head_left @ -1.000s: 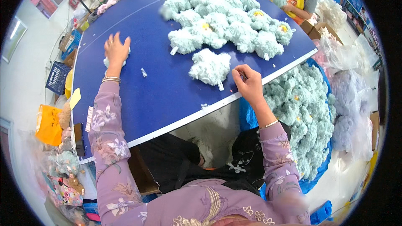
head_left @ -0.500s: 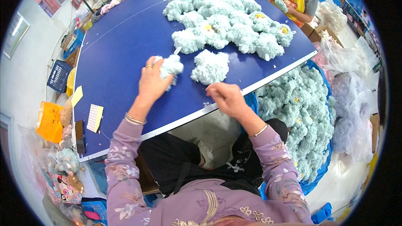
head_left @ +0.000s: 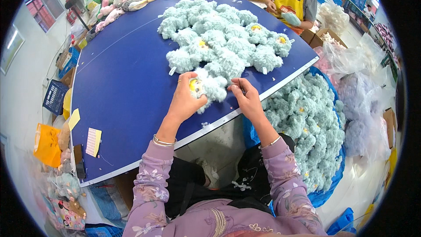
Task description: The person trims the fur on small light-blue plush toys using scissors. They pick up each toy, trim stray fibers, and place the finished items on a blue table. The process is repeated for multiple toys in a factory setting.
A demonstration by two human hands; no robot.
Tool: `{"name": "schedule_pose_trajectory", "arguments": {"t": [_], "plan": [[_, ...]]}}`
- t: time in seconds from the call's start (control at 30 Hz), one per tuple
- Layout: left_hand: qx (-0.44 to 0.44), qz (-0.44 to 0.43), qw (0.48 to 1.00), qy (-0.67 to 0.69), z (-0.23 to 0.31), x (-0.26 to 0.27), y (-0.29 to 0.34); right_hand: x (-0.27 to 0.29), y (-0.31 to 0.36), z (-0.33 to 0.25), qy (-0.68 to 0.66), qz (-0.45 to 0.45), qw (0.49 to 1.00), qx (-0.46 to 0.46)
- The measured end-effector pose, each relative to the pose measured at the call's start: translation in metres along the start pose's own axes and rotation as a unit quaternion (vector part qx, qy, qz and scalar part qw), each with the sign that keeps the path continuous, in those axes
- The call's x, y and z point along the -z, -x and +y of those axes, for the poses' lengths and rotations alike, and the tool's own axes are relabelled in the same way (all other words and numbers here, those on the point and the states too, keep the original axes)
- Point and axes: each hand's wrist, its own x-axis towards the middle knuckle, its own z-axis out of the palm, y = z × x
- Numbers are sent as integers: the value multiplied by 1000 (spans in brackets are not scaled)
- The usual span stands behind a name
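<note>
While an aqua plush toy (head_left: 214, 89) with a yellow patch and a small face is gripped at its left side by the left hand (head_left: 183, 102), the fingers of the right hand (head_left: 251, 102) are curled toward the thumb just beside its right side. Whether anything is pinched there, or the fur touched, cannot be told. The hands are kept apart, with the fluffy toy between them, near the front edge of the blue counter (head_left: 118, 105) and right of its middle. Whether one plush piece or two overlapping ones are seen there cannot be told either.

Just behind, toward the far right edge, the counter is covered by a heap of aqua plush toys (head_left: 219, 30), some with yellow patches and pale tags. Near the front left corner a sticker sheet (head_left: 93, 142) is laid, and by the left edge a yellow slip (head_left: 74, 119) is placed. Below the right part of the front edge, more aqua plush pieces (head_left: 307, 127) are gathered in a blue sack (head_left: 337, 166). Beyond the far right edge, a pale aqua piece (head_left: 291, 19) is held by a co-worker in a yellow apron (head_left: 293, 3).
</note>
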Motion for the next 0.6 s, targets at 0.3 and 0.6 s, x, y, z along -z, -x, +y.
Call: {"name": "schedule_pose_trajectory", "arguments": {"t": [0.3,0.6], "plan": [[35,-172,968,181,10,18,6,11,8,-49,-52,-158,986,-22],[-203,56,978,-2,19,-6,9,-9,8,-25,68,56,994,60]]}}
